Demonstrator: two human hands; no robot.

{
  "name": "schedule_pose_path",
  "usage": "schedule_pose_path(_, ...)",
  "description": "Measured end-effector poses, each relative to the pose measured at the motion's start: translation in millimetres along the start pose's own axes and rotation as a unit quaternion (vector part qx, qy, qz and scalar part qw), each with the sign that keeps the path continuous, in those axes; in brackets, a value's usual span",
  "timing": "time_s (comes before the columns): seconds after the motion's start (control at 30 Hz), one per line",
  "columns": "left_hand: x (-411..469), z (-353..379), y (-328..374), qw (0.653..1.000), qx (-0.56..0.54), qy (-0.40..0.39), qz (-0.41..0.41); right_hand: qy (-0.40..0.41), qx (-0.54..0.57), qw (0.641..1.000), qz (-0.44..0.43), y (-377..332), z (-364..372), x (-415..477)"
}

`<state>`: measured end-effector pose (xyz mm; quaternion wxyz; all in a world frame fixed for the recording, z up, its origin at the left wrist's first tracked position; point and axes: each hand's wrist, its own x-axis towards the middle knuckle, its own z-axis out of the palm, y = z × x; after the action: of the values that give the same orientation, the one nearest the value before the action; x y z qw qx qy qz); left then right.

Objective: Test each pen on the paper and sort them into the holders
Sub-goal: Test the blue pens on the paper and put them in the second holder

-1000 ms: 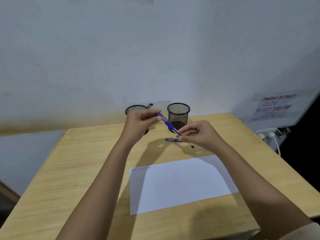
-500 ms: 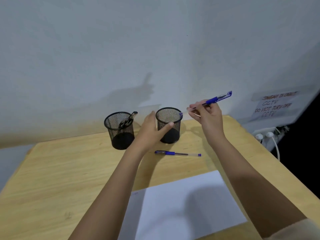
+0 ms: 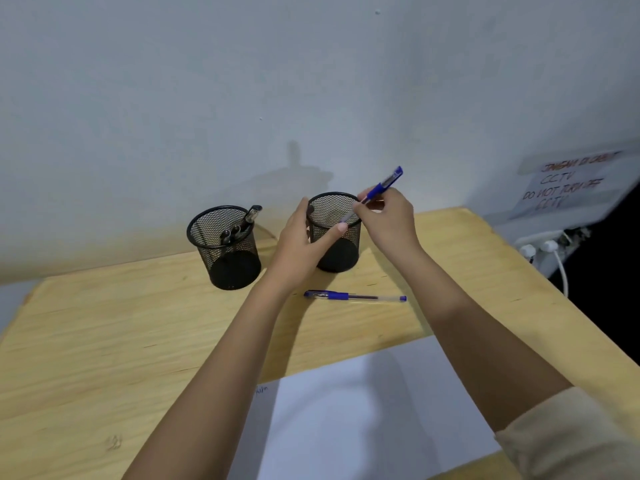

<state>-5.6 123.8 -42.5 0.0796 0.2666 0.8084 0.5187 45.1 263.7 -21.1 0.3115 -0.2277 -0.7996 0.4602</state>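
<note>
Two black mesh holders stand at the back of the wooden table (image 3: 104,341). The left holder (image 3: 225,249) has several dark pens in it. My left hand (image 3: 304,240) wraps around the right holder (image 3: 341,237), thumb and fingers on its sides. My right hand (image 3: 388,220) pinches a blue pen (image 3: 382,185) tilted over that holder's rim, tip pointing down into it. Another blue pen (image 3: 353,296) lies flat on the table in front of the holders. A white paper sheet (image 3: 363,417) lies near me with a small scribble at its top left corner.
A grey wall rises right behind the holders. At the right, a white power strip (image 3: 543,249) with plugs and a cable hangs beside the table edge, under a taped paper notice (image 3: 568,185).
My right hand has lowered the blue pen toward the right holder's opening. My left hand, which let go of the pen a second ago, has settled around that holder.
</note>
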Motion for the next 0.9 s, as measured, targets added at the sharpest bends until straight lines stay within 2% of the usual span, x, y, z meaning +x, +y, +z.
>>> schedule_pose_path(0.17,-4,1,4,1.000,-0.019,0.004,-0.001,-0.055,-0.017,0.998,-0.011,-7,-12,0)
schedule_pose_path(0.3,-9,-1,9,1.000,0.000,-0.005,-0.014,-0.099,0.021,0.995,0.009,-10,-27,-9)
schedule_pose_path(0.4,-19,-7,10,0.999,0.035,-0.022,-0.015,-0.084,0.050,0.995,0.005,-5,-38,-24)
schedule_pose_path(0.47,-33,-14,1,0.994,0.100,-0.042,-0.005,-0.054,0.054,0.997,0.007,4,-41,-39)
schedule_pose_path(0.57,-59,-23,-17,0.973,0.214,-0.085,0.014,-0.061,-0.003,0.998,0.006,25,-38,-64)
schedule_pose_path(0.7,-80,-29,-33,0.925,0.340,-0.169,0.010,-0.155,-0.125,0.978,-0.068,40,-33,-84)
schedule_pose_path(0.8,-86,-30,-36,0.902,0.383,-0.200,0.010,-0.211,-0.193,0.952,-0.111,42,-27,-92)
schedule_pose_path(0.9,-87,-29,-35,0.895,0.396,-0.203,0.008,-0.214,-0.227,0.941,-0.134,42,-23,-94)
